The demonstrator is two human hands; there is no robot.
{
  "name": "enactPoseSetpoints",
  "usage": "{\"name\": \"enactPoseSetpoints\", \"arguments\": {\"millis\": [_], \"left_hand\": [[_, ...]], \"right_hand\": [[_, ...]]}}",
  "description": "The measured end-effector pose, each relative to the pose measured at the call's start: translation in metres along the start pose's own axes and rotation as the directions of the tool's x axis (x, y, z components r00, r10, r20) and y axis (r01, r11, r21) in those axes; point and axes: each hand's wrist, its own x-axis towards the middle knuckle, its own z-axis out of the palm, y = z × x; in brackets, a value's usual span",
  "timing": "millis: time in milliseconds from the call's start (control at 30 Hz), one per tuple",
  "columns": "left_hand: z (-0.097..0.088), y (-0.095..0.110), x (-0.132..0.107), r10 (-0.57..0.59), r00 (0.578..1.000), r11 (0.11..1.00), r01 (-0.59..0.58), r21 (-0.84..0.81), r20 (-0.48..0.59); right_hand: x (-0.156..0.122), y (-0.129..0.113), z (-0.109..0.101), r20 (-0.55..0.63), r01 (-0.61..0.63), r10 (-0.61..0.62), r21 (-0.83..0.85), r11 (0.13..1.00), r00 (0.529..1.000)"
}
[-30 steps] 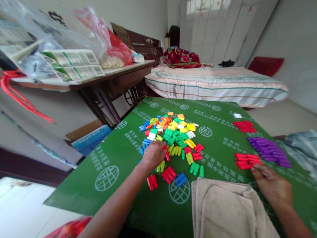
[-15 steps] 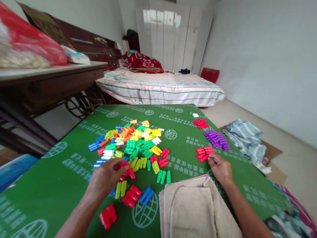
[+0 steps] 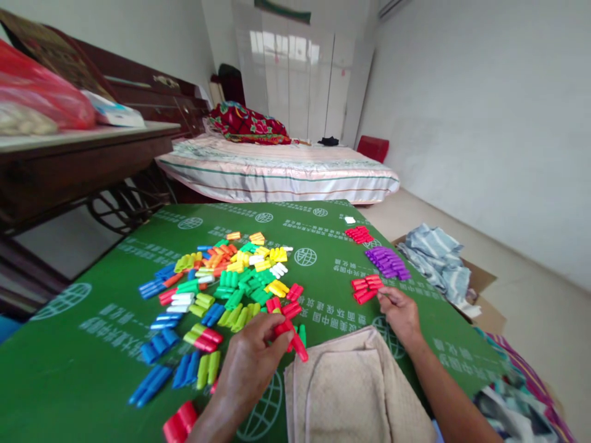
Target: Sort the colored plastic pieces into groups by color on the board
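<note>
Between the fingertips of the left hand [image 3: 252, 369], red pieces [image 3: 290, 335] are pinched tight, just over the towel [image 3: 341, 394] edge, with the mixed pile [image 3: 231, 277] just beyond. Right of that grip, the right hand [image 3: 399, 311] rests curled beside the red row [image 3: 366, 289]; whether it holds anything I cannot tell. This looks like mid-carry; reaching that row would call for a rightward pass over the towel.
</note>
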Motion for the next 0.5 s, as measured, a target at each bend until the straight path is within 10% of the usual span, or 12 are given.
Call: {"name": "enactPoseSetpoints", "arguments": {"millis": [267, 500], "left_hand": [[0.039, 0.017, -0.015, -0.086, 0.996, 0.943, 0.094, -0.318, 0.040], [0.052, 0.040, -0.030, -0.307, 0.913, 0.570, 0.401, -0.717, 0.267]], "right_hand": [[-0.074, -0.038, 0.000, 0.295, -0.090, 0.036, 0.172, 0.981, 0.955], [-0.111, -0.078, -0.001, 0.562, 0.205, -0.239, 0.124, 0.971, 0.792]]}}
